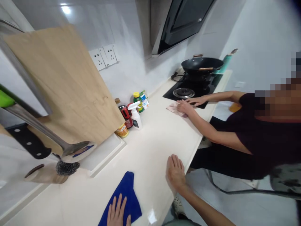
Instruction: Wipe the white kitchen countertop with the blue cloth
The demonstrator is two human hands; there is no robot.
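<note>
My left hand (117, 211) lies flat, fingers spread, on a blue cloth (125, 196) spread on the cream counter (150, 141) at the bottom of the view. My right hand (176, 173) rests palm down on the bare counter near its front edge, holding nothing. Farther along the counter, another person's hands (185, 106) press a pink cloth (172, 108) beside the black hob (195, 88).
A wooden cutting board (63, 84) leans against the wall at left, above a ladle, knife and steel scrubber (67, 168). A white spray bottle (135, 116) and several jars stand by the wall. A black wok (202, 65) sits on the hob. A chair frame stands on the floor at right.
</note>
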